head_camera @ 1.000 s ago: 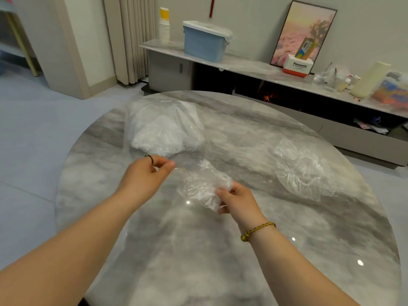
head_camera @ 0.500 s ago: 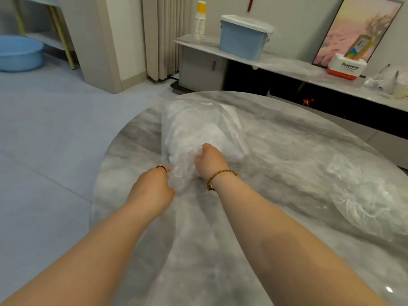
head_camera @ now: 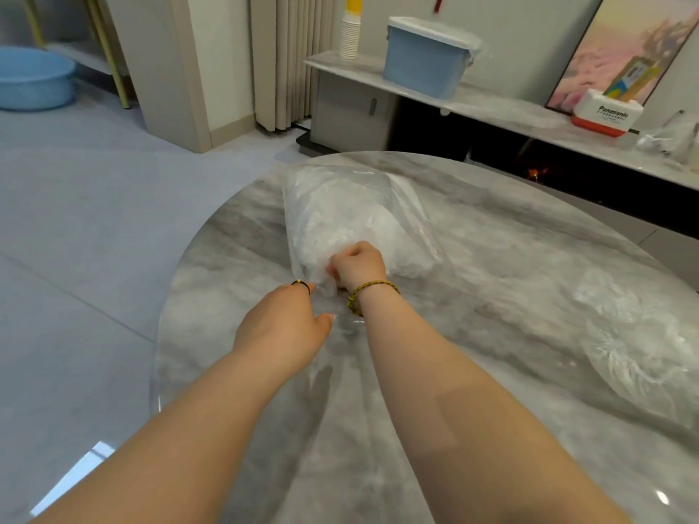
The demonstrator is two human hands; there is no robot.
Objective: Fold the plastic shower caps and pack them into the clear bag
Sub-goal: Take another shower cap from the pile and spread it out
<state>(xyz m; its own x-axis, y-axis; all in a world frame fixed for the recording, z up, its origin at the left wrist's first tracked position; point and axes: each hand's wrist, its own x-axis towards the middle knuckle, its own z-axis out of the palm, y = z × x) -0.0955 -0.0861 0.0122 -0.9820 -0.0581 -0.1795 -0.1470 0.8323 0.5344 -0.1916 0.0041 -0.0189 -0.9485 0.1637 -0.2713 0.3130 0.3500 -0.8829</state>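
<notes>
A clear bag (head_camera: 363, 213) stuffed with white folded shower caps lies on the round marble table (head_camera: 491, 296), its mouth toward me. My right hand (head_camera: 357, 264) is fisted around a folded shower cap (head_camera: 325, 279) and sits inside the bag's mouth. My left hand (head_camera: 287, 327) pinches the bag's near edge just left of the right wrist. A loose, unfolded shower cap (head_camera: 628, 342) lies spread on the table at the right.
The table's curved edge runs close on the left, with grey floor beyond. Behind the table stands a low marble shelf (head_camera: 491, 104) with a blue lidded bin (head_camera: 425, 56), stacked cups and a white-red box. A blue basin (head_camera: 34, 81) sits far left.
My right hand carried the folded cap from the table's middle up into the bag's mouth. My left hand stayed on the bag's edge. My view swung left and closer.
</notes>
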